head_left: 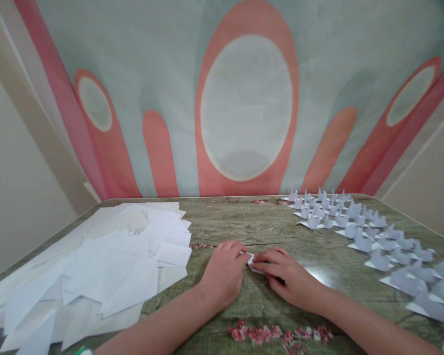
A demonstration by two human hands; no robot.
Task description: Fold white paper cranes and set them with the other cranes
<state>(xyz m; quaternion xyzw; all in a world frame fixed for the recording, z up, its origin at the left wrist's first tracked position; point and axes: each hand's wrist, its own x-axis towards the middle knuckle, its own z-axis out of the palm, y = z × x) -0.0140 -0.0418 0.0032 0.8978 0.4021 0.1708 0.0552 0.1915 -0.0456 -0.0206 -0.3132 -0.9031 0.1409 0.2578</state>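
A small folded piece of white paper (pixel 250 261) lies on the table between my hands, mostly covered by fingers. My left hand (pixel 227 268) is curled with its fingertips closed on the paper's left side. From the right, my right hand (pixel 283 273) presses its fingers on the other side of the same paper. To the left spreads a large pile of white paper sheets (pixel 114 266). Rows of small white folded paper birds (pixel 362 241) stand along the right side of the table.
The wood-grain table (pixel 222 219) carries printed pink flowers (pixel 277 334) on its surface. Behind its far edge hangs a backdrop (pixel 247 108) with coral arches and pale ovals. Plain walls (pixel 18 148) flank the table.
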